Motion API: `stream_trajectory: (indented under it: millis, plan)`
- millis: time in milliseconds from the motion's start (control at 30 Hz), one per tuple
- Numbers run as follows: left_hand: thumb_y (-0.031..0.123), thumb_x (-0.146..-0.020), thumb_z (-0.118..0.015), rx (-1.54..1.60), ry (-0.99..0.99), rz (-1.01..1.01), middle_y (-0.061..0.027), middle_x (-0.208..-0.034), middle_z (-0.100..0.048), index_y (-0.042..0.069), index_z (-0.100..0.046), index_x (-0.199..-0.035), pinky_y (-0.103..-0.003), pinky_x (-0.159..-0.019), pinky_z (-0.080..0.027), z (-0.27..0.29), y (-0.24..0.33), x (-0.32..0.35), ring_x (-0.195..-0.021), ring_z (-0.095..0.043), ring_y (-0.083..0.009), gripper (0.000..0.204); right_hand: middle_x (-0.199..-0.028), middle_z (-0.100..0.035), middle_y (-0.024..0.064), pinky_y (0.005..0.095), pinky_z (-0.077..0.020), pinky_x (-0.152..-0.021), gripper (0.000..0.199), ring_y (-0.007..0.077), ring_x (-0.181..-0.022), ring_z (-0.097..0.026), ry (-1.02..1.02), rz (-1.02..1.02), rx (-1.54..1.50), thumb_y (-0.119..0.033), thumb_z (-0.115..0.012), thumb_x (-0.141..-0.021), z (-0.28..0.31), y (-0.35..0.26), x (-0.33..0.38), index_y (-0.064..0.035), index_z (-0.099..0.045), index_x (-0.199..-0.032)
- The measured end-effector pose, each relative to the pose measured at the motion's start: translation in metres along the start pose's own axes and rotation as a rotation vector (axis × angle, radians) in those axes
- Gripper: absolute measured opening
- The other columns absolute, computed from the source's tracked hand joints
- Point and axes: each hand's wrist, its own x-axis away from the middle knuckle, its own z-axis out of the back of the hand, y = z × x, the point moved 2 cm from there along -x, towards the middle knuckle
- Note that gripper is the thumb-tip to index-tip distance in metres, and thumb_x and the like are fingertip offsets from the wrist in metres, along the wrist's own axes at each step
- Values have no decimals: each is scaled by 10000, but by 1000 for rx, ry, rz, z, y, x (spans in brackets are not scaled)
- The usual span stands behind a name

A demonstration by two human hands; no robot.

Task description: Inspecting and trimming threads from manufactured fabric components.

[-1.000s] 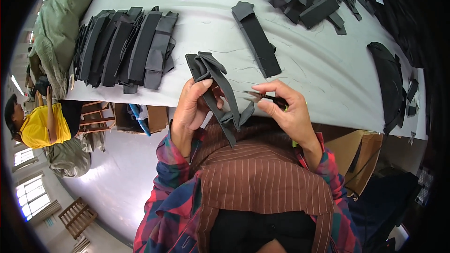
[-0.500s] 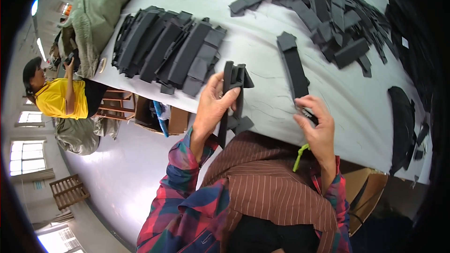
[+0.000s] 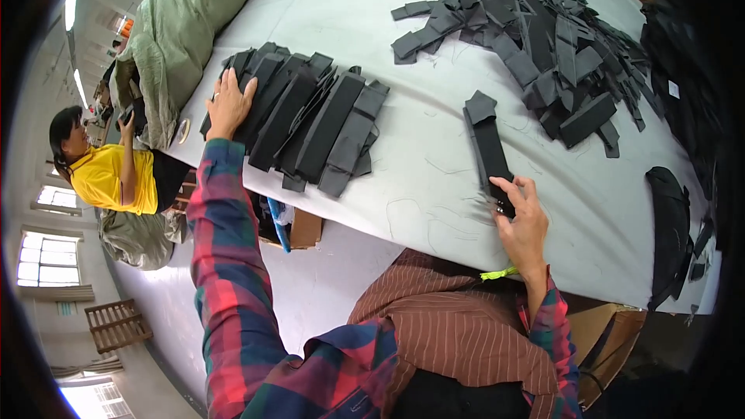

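Note:
My left hand lies with its fingers spread on the left end of a row of dark grey folded fabric strips, which lean on one another. A single dark strip lies apart, to the right of the row. At this strip's near end, my right hand is closed, thumb and forefinger close together. Between its fingers shows a small dark thing with shiny bits; its kind is unclear. A yellow-green cord sticks out beside the right wrist.
A heap of loose dark strips covers the far right of the white-covered table. Black fabric lies at the right edge. A green sack stands far left, near a person in yellow. A cardboard box sits below the table edge.
My left hand has let go of the folded strip it held and moved left onto the row. My right hand stays by the single strip. The view has shifted slightly.

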Motion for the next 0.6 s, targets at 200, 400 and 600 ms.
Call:
stream_trajectory:
  millis: [200, 400, 600]
  plan:
    - [341, -849, -634, 129, 359, -220, -156, -1392, -417, 78, -531, -1255, -521, -979, -344, 48, 77, 33, -1278, -404, -297, 495, -779, -604, 102, 305, -461, -660, 288, 275, -739, -603, -45, -83, -209, 16, -600, -741, 0, 10, -1, -94, -662, -999]
    - [130, -934, -538, 1499, -879, -308, -108, -1048, -645, -32, -547, -1213, -293, -839, -494, 82, 243, 184, -948, -625, -157, 323, -760, -552, -69, 176, -367, -631, 151, 16, -686, -448, -38, -391, -900, 20, -546, -855, 12, -3, 15, -25, -669, -931]
    - [289, -1007, -337, 2382, -1105, 108, -150, -1206, -560, -18, -437, -1279, -341, -878, -496, 103, 331, 256, -1004, -588, -180, 423, -774, -532, -66, 180, -345, -641, 98, 14, -687, -429, -86, -495, -1203, -13, -582, -868, 15, -21, 50, -42, -630, -948]
